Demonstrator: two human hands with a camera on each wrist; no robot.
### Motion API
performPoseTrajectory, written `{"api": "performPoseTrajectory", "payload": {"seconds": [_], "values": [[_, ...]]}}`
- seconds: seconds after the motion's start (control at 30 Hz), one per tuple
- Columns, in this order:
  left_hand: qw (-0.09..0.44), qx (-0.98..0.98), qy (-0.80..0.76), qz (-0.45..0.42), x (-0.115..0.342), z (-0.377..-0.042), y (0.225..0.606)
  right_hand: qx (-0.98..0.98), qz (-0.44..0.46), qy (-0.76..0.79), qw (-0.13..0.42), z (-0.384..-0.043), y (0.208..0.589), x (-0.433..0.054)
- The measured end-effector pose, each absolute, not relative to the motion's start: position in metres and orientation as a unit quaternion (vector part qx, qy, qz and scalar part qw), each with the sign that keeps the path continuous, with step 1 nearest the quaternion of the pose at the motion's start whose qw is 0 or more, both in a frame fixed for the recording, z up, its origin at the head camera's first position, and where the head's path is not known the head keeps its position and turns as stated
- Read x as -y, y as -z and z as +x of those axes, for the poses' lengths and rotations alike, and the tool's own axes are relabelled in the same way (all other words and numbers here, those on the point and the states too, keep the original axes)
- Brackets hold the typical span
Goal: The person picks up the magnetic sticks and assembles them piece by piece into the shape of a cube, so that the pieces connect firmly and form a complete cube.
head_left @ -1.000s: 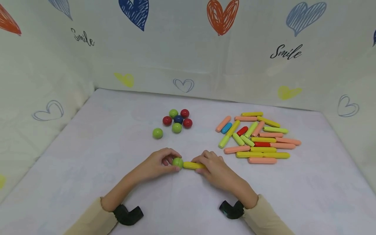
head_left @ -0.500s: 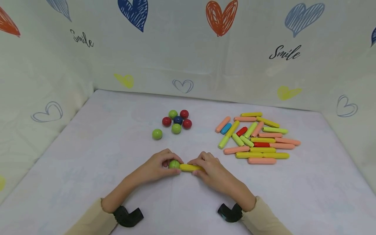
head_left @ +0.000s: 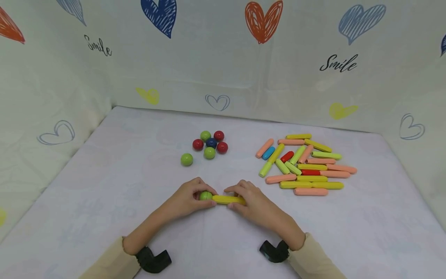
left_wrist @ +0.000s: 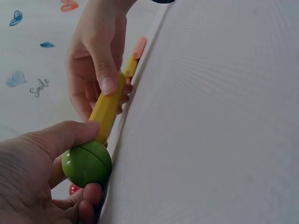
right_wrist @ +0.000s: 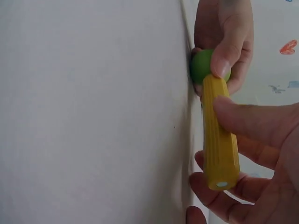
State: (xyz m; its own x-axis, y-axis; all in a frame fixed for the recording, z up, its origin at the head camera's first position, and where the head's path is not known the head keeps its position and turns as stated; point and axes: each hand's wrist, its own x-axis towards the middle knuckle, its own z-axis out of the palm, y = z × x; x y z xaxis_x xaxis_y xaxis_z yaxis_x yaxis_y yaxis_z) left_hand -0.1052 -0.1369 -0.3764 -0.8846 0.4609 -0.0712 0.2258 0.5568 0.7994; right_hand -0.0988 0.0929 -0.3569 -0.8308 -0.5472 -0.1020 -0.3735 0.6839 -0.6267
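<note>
- Green ball (head_left: 204, 195): its side towards the left hand (head_left: 189, 195) is hidden by that hand in the head view.
- Yellow stick (left_wrist: 104, 114): partly covered by the right hand (head_left: 254, 203) in the left wrist view.
- Red thing (left_wrist: 74, 189) behind the left hand's fingers, left wrist view: mostly hidden, too little to name.
- Peach stick (left_wrist: 139, 47) beyond the right hand, left wrist view: only part shows.
- Lettering (right_wrist: 279, 88) past the left hand, right wrist view: too blurred to read.
- Left sleeve (head_left: 113, 261) and right sleeve (head_left: 315, 259), behind the hands: cut off by the head view's bottom edge.
</note>
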Motion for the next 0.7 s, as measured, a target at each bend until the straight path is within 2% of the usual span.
{"api": "performPoseTrajectory", "payload": {"seconds": [0.23,0.5,0.7], "values": [[0.14,-0.873,-0.426,0.19,0.138,-0.105,0.376,-0.89,-0.199,0.37,0.18,-0.121,0.351,-0.103],[0.147,-0.875,-0.422,0.184,0.138,-0.106,0.375,-0.88,-0.155,0.397,0.209,-0.166,0.344,-0.092],[0.149,-0.875,-0.421,0.187,0.137,-0.105,0.372,-0.888,-0.114,0.396,0.205,-0.197,0.342,-0.076]]}}
